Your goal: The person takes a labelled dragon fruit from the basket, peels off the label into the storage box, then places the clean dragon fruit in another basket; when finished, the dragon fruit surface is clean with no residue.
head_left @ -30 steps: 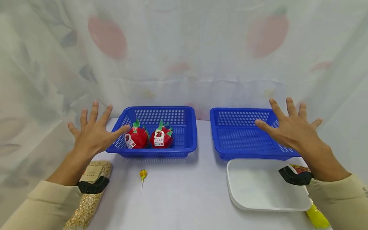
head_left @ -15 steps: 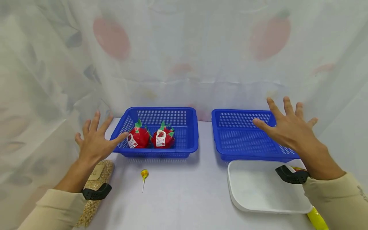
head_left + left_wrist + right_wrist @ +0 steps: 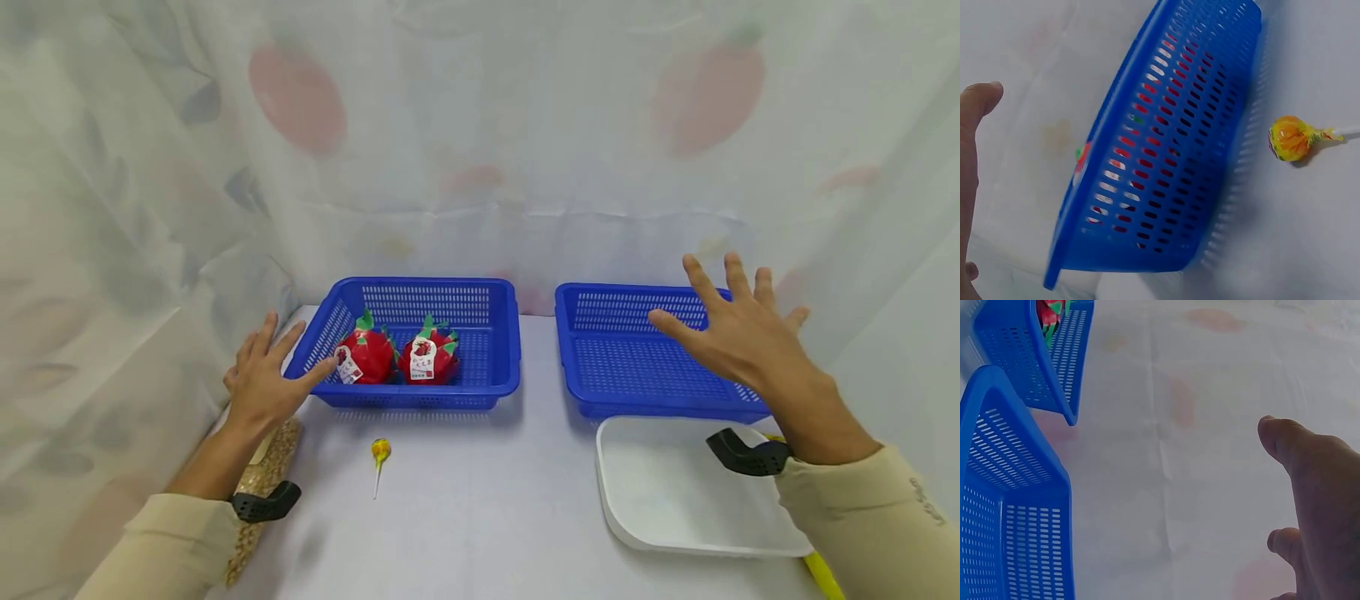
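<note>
My left hand [image 3: 264,379] hovers with spread fingers at the left end of a blue plastic basket [image 3: 495,390], its thumb overlapping the rim in the head view. Inside that basket sit two red dragon fruits with green tips, the left dragon fruit [image 3: 372,360] and the right dragon fruit [image 3: 442,362], each with a white label. My right hand [image 3: 750,342] is held up, fingers spread, over the right side of a second blue basket [image 3: 637,367]. Neither hand holds anything. A yellow-wrapped lollipop [image 3: 1291,139] lies on the table before the left basket.
A white rectangular tray [image 3: 690,492] stands in front of the right basket. Under my left forearm lies a clear bag of pale grains [image 3: 262,479]. Something yellow [image 3: 823,575] shows beside the tray, partly hidden by my right sleeve. A printed white curtain [image 3: 480,125] hangs behind.
My left hand has moved right and slightly down toward the left basket. The right hand has drifted a little left. The baskets' contents look the same.
</note>
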{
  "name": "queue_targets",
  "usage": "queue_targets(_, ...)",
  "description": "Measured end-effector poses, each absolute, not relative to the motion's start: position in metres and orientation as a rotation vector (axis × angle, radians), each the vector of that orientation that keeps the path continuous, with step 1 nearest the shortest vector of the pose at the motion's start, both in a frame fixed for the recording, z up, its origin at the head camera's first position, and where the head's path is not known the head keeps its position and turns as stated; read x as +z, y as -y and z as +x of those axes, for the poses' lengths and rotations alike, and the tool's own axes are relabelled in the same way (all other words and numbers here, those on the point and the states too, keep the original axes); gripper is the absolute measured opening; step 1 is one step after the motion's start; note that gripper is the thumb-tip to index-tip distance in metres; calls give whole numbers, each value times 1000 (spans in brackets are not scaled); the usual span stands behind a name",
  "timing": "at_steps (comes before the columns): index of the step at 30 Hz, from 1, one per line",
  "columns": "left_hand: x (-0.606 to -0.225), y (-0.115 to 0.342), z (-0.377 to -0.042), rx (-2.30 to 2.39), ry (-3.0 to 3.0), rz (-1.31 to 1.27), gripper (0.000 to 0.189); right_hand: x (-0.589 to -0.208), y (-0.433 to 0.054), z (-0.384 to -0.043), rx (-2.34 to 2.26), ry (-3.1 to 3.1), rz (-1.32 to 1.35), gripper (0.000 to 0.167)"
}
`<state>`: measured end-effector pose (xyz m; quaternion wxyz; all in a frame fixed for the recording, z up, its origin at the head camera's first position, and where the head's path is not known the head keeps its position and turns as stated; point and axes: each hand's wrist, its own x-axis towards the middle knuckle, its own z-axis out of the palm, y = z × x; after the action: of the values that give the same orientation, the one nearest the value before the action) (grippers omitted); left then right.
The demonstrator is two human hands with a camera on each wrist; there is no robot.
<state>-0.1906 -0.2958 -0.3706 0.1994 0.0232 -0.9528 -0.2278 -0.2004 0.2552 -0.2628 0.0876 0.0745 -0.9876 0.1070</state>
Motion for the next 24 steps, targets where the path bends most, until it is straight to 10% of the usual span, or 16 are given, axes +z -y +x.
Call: queue_targets(24, -417, 314, -217, -759, 2844, 106, 82, -262, -234, -208, 381, 2933, 280, 90)
